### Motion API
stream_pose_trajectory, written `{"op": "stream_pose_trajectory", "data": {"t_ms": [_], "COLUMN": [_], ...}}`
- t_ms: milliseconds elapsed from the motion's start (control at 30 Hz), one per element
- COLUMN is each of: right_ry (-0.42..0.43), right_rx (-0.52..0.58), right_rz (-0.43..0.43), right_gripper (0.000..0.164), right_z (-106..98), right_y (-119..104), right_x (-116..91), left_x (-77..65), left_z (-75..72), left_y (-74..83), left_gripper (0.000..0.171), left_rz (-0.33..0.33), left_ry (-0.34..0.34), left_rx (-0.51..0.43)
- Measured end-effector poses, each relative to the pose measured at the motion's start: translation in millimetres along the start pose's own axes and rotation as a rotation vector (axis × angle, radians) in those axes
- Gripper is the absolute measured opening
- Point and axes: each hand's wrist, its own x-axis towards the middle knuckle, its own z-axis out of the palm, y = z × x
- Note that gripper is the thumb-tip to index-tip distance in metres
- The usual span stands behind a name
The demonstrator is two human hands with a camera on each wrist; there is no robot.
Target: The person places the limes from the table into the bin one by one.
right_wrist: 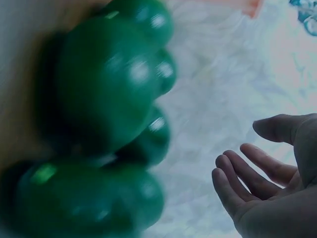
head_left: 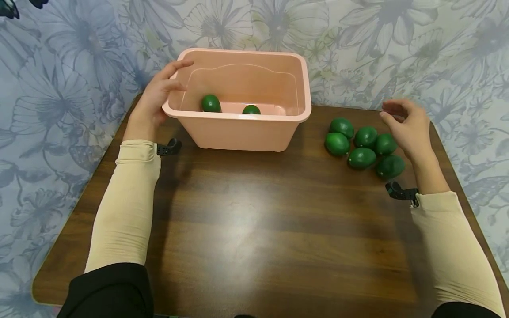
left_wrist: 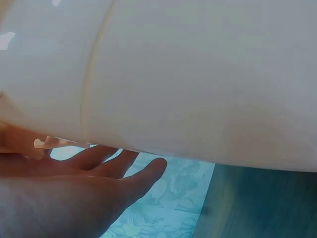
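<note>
A peach-coloured plastic tub (head_left: pixel 242 132) stands near the back of the table. Inside it lie two glossy green lime-like fruits, one to the left (head_left: pixel 210 103) and one near the middle (head_left: pixel 251 109), partly hidden by the front rim. My left hand (head_left: pixel 157 95) is at the tub's left end, its extended fingers overlapping the rim. The left wrist view shows the fingers (left_wrist: pixel 143 178) close beside the tub's pale wall (left_wrist: pixel 198 89). To the right, my right hand (head_left: pixel 409 128) hovers by a cluster of several green fruits (head_left: pixel 362 158), fingers loosely bent and holding nothing.
The brown wooden table (head_left: pixel 246 229) stands against walls with floral wallpaper (head_left: pixel 389 57). Its right edge runs close beside the right forearm. Black wrist mounts (head_left: pixel 169 147) sit at both cuffs.
</note>
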Motion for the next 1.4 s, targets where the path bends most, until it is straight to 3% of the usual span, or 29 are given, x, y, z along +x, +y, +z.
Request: {"op": "stream_pose_trajectory", "data": {"t_ms": [200,400,767,1000,1400], "right_ry": [-0.058,-0.185,-0.35,-0.324,-0.187], "right_rx": [-0.083,-0.155,-0.188,-0.196,-0.198], "right_rz": [0.056,0.085,0.171,0.176,0.181], "right_gripper": [0.053,0.063,0.083,0.082,0.077], "right_z": [-8.5,-11.9,-11.6,-8.0,-13.4], "right_y": [31.7,51.3,63.7,59.4,61.6], "right_x": [-12.3,-18.9,-25.4,-22.6,-19.1], "left_x": [1.2,2.3,0.7,-2.3,-1.2], "left_z": [1.2,0.3,-2.8,-3.7,-6.9], "left_y": [-1.3,-1.4,1.0,5.3,9.9], "left_gripper": [0.065,0.068,0.073,0.075,0.08], "left_rz": [-0.011,-0.033,-0.069,-0.114,-0.14], "left_ry": [-0.007,-0.005,-0.031,-0.007,-0.026], "left_rx": [0.009,0.024,0.08,0.132,0.181]}}
